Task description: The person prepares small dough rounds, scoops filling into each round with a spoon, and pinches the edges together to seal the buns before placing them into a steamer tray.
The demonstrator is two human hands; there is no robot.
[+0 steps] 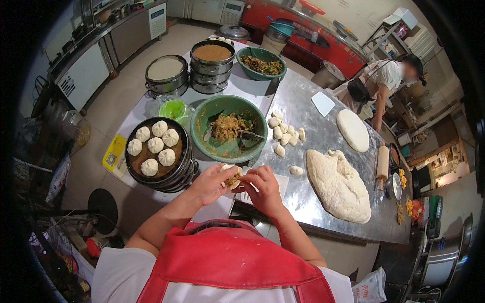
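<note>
My left hand (210, 184) holds a dough wrapper with brown filling (232, 179) in its fingers. At the wrapper's right edge are the pinched fingertips of my right hand (262, 188). Just beyond both hands, a large green bowl (199, 142) contains meat and greens filling (223, 128) and a metal utensil (252, 134). Several pleated buns (155, 145) sit apart in a round steamer tray (130, 159) on the left. Right of the bowl lie small dough pieces (285, 139), one of them (296, 170) apart from the rest, and a big dough slab (337, 189).
Steamer stacks (210, 70) (166, 75) and a second green bowl of filling (261, 66) stand farther back. On the metal table are a white scraper (323, 104), an oval dough piece (352, 130) and a rolling pin (382, 163). Another person (382, 81) leans beside its far right side.
</note>
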